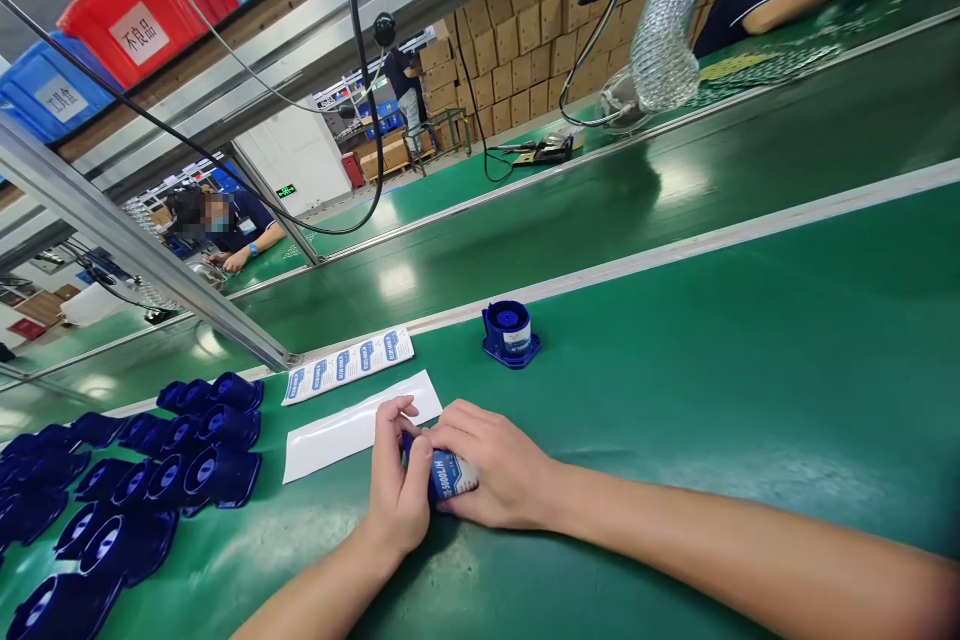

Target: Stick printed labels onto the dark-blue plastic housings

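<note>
Between my two hands is a blue plastic housing with a blue-and-white label (450,475) on its curved side. My left hand (397,480) grips it from the left, thumb against the label's edge. From the right, my right hand (502,465) wraps round it, fingers over the top. Most of the housing is hidden by my fingers. Beyond my hands a similar blue housing (510,332) with a label stands upright on the green bench. Just behind my left hand lie a blank white strip (352,430) and a sheet of printed labels (349,366).
Several blue housings (165,475) stand in rows at the left. A metal post (150,240) rises behind them, under a shelf with a red bin (142,15) and blue bins. Past the bench's pale rail (637,255) runs a green belt. Other people work farther back.
</note>
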`<state>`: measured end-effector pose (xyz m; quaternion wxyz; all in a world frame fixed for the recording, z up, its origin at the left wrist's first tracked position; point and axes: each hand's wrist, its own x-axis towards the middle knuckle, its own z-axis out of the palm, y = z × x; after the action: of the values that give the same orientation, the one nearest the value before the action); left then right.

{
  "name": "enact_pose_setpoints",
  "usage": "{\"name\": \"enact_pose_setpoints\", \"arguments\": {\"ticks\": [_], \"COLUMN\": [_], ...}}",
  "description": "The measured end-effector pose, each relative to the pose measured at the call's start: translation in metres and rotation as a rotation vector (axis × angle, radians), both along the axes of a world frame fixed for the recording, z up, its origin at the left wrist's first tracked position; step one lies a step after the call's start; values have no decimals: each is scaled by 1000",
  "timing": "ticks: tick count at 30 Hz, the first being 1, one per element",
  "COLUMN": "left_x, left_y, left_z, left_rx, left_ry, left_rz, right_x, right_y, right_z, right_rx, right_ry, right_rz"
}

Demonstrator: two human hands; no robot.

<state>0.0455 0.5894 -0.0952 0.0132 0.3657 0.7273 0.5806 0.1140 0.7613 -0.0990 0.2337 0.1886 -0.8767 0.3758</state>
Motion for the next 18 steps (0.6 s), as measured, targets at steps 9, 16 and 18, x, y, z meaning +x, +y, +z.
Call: {"name": "enact_pose_setpoints", "arguments": {"ticks": [9,16,18], "left_x": [-2,-2,-2], "left_y": [-5,-6,-4], "left_z": [-8,-10,-9], "left_rx": [26,42,37], "left_ry": [287,406,332], "left_rz": [-42,-133,-128], "right_x": [2,-6,-6], "right_y": [5,9,9], "right_z": [14,15,16], "right_rx": [-477,-621,-620], "right_ry": [-285,-335,-339], "right_rz": [100,112,80]}}
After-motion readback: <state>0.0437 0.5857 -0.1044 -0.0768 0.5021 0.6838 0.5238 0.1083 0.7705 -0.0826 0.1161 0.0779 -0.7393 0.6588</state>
